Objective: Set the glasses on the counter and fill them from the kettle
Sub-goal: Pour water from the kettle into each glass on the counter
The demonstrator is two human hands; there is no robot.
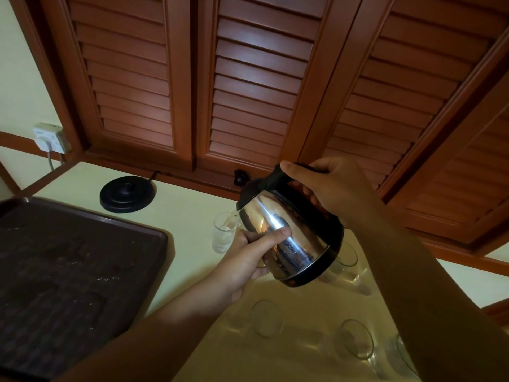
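Observation:
A shiny steel kettle (289,232) with a black lid and base hangs tilted to the left over the cream counter (187,216). My right hand (327,188) grips its black handle from above. My left hand (248,257) presses on the kettle's steel side, thumb across the metal. The spout sits over a clear glass (224,232) standing just left of the kettle; I cannot tell whether water flows. Several more clear glasses stand nearer me, one (267,318) below the kettle, one (355,340) to its right, one (347,255) partly hidden behind the kettle's base.
A dark brown tray (148,274) fills the left side of the counter. The kettle's round black power base (128,193) sits at the back, corded toward a wall socket (51,137). Louvred wooden doors (248,78) rise right behind the counter.

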